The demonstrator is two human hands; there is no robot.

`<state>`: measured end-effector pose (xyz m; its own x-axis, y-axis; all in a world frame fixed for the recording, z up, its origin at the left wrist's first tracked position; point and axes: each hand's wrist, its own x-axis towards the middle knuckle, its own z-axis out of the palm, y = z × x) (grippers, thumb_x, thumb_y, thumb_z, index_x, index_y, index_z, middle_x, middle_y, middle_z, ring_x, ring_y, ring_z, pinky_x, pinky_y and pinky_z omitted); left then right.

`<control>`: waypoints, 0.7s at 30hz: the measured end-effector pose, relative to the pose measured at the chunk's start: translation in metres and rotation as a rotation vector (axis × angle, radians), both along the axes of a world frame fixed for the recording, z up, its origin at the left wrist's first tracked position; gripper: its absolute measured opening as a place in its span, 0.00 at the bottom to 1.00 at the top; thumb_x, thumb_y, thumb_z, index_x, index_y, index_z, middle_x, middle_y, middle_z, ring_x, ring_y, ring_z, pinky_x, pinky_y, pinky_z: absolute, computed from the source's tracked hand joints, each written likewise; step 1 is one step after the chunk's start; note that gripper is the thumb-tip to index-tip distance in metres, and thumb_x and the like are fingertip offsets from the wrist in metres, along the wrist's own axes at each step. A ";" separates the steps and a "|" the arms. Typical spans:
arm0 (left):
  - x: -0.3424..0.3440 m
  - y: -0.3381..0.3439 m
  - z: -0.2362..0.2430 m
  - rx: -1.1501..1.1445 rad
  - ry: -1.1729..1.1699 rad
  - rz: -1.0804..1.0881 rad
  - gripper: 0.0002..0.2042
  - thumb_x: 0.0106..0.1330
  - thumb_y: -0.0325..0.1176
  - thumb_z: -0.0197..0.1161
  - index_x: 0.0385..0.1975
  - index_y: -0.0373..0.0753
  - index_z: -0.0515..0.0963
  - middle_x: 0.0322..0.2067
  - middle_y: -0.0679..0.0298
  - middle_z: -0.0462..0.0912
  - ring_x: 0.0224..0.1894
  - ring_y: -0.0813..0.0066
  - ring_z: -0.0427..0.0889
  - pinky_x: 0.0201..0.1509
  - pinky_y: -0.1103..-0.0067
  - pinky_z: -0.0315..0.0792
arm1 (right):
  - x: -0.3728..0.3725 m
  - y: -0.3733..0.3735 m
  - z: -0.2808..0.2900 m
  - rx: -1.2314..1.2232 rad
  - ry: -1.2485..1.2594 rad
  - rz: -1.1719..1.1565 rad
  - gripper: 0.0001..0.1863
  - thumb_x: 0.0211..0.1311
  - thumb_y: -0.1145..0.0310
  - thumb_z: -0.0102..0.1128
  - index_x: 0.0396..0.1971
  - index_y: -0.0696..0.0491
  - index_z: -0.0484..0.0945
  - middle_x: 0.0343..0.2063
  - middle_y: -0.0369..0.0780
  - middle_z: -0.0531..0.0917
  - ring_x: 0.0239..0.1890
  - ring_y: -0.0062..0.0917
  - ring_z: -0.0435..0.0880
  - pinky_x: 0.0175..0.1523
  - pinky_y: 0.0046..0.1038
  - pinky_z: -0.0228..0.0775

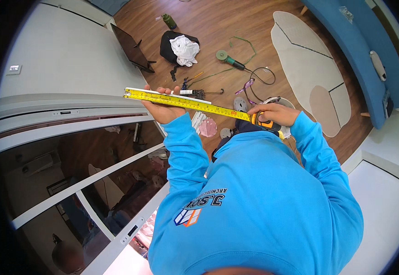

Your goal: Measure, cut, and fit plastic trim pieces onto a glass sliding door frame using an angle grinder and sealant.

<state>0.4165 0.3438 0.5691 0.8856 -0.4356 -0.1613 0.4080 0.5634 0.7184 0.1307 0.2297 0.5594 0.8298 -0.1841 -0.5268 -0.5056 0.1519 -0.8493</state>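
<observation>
A yellow tape measure blade [204,106] stretches across in front of me, sloping down to the right. Behind its upper edge runs a thin white strip [137,90]. Near the blade's free end, my left hand [165,110] is closed around the white strip, palm below and fingertips showing along the far side. My right hand [277,113] grips the orange and black tape measure case [264,122] at the other end, thumb and fingers by the mouth where the blade comes out.
On the wood floor lie a green angle grinder [229,60] with its cord, a white cloth [184,50] on a black bag, and a green bottle [168,21]. A pale rug [300,50] lies before a blue sofa [346,41]. White-framed dark glass panels [121,183] stand at left.
</observation>
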 end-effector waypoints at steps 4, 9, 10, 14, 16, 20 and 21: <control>0.017 -0.013 -0.024 0.047 -0.013 0.022 0.19 0.69 0.50 0.39 0.50 0.44 0.66 0.29 0.64 0.72 0.30 0.74 0.73 0.44 0.66 0.72 | 0.013 -0.008 -0.016 0.020 -0.021 -0.021 0.23 0.56 0.67 0.51 0.53 0.55 0.71 0.42 0.40 0.77 0.45 0.23 0.73 0.53 0.22 0.63; 0.050 -0.013 -0.134 0.762 -0.443 -0.075 0.14 0.69 0.38 0.46 0.44 0.32 0.68 0.28 0.60 0.74 0.29 0.76 0.74 0.33 0.80 0.70 | 0.042 -0.035 -0.060 0.097 -0.088 -0.269 0.27 0.56 0.70 0.51 0.59 0.56 0.64 0.43 0.38 0.77 0.44 0.18 0.73 0.52 0.20 0.63; 0.055 -0.001 -0.164 0.946 -0.507 -0.185 0.15 0.69 0.38 0.48 0.45 0.32 0.69 0.27 0.61 0.75 0.29 0.78 0.74 0.32 0.80 0.69 | 0.048 -0.044 -0.075 0.143 -0.073 -0.343 0.28 0.56 0.70 0.52 0.59 0.56 0.63 0.43 0.38 0.77 0.44 0.17 0.73 0.52 0.20 0.63; 0.044 0.039 -0.257 1.183 -0.810 -0.252 0.15 0.68 0.41 0.51 0.34 0.33 0.73 0.23 0.65 0.75 0.23 0.79 0.73 0.26 0.82 0.67 | 0.090 -0.100 -0.172 0.196 -0.009 -0.395 0.29 0.56 0.69 0.52 0.60 0.57 0.62 0.44 0.39 0.76 0.45 0.19 0.73 0.52 0.20 0.63; 0.035 0.053 -0.277 1.260 -0.105 -0.564 0.17 0.66 0.44 0.53 0.42 0.35 0.75 0.22 0.59 0.78 0.22 0.78 0.76 0.25 0.81 0.69 | 0.111 -0.124 -0.267 0.095 0.167 -0.463 0.29 0.56 0.67 0.52 0.59 0.58 0.63 0.45 0.40 0.75 0.45 0.20 0.72 0.53 0.20 0.62; 0.033 0.046 -0.370 1.527 0.147 -0.818 0.23 0.63 0.53 0.54 0.35 0.34 0.77 0.13 0.61 0.75 0.17 0.74 0.76 0.24 0.77 0.70 | 0.139 -0.180 -0.522 -0.093 0.413 -0.571 0.26 0.55 0.58 0.50 0.49 0.61 0.70 0.45 0.52 0.76 0.49 0.40 0.73 0.54 0.32 0.61; 0.036 0.043 -0.388 1.585 0.103 -0.876 0.23 0.63 0.53 0.53 0.31 0.34 0.77 0.12 0.61 0.75 0.17 0.74 0.77 0.24 0.77 0.70 | 0.166 -0.194 -0.562 -0.113 0.499 -0.468 0.25 0.55 0.56 0.50 0.45 0.61 0.71 0.44 0.55 0.75 0.49 0.45 0.73 0.54 0.35 0.61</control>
